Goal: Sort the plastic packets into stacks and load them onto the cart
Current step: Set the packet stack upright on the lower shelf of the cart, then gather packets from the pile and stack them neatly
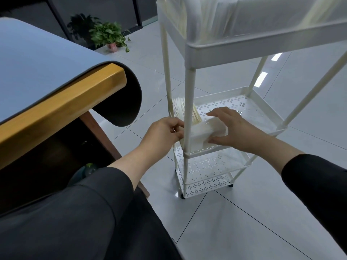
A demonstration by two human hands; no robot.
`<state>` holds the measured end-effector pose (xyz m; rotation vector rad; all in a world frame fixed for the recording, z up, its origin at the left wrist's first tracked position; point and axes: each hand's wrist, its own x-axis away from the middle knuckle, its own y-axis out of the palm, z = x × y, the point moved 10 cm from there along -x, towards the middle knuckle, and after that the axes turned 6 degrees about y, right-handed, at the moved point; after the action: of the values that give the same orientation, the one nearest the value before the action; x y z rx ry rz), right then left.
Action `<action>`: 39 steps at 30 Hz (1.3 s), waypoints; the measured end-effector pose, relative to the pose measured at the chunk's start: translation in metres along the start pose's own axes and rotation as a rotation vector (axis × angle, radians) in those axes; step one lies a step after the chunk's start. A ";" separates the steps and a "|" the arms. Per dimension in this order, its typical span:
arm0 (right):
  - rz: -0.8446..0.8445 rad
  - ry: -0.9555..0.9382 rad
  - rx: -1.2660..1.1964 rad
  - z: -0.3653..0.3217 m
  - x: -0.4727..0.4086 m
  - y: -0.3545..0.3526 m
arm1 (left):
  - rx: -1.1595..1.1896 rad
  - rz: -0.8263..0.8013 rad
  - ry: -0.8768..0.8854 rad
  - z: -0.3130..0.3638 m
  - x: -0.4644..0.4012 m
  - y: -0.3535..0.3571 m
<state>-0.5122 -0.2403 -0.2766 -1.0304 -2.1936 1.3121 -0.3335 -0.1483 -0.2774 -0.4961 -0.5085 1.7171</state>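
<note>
A white tiered cart (221, 53) stands on the floor to my right. Its top tray holds upright rows of plastic packets (221, 17). On the perforated middle shelf (234, 106) more packets (178, 109) stand at the left end. A white stack of packets (202, 133) lies at the shelf's front left corner. My right hand (231, 128) grips this stack from the right, fingers over its top and thumb under its end. My left hand (165, 130) is at the stack's left end, behind the cart's post, fingers curled at it.
A wooden table with a blue-grey mat (37, 59) hanging over its corner stands to my left. Two lower perforated shelves (210, 166) sit under the middle one. Potted plants (109, 36) stand on the tiled floor (244, 222) at the back.
</note>
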 end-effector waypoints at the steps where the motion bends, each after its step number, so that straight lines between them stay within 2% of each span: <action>1: -0.003 -0.004 0.008 0.000 0.001 0.001 | -0.003 -0.007 -0.002 0.001 0.001 0.000; 14: 0.006 -0.059 0.137 0.002 0.008 -0.006 | -0.054 0.061 -0.013 0.009 0.020 -0.012; 16: 0.080 -0.083 0.114 -0.005 0.014 -0.018 | -0.044 0.097 -0.040 0.007 0.024 -0.017; 19: 0.279 -0.163 0.004 -0.030 0.038 -0.051 | -0.036 0.149 -0.060 0.010 0.036 -0.028; 21: 0.330 -0.274 -0.081 -0.065 0.064 -0.068 | -0.060 0.171 -0.046 0.020 0.049 -0.039; 25: 0.304 -0.491 -0.259 -0.160 0.111 -0.079 | -0.072 0.264 0.045 0.056 0.086 -0.076; 28: 0.306 -0.555 -0.400 -0.235 0.123 -0.084 | -0.055 0.414 0.166 0.092 0.129 -0.132; 32: 0.303 -0.603 -0.595 -0.341 0.108 -0.086 | -0.111 0.704 0.259 0.119 0.207 -0.252; 35: 0.199 -0.600 -0.658 -0.431 0.082 -0.062 | -0.165 0.899 0.227 0.109 0.284 -0.348; 39: -0.030 -0.743 -0.559 -0.576 0.067 0.002 | -0.343 1.087 0.098 0.067 0.401 -0.459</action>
<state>-0.1860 0.1504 0.0011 -0.7270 -3.2503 1.2154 -0.0855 0.3257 0.0213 -1.2546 -0.4937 2.6184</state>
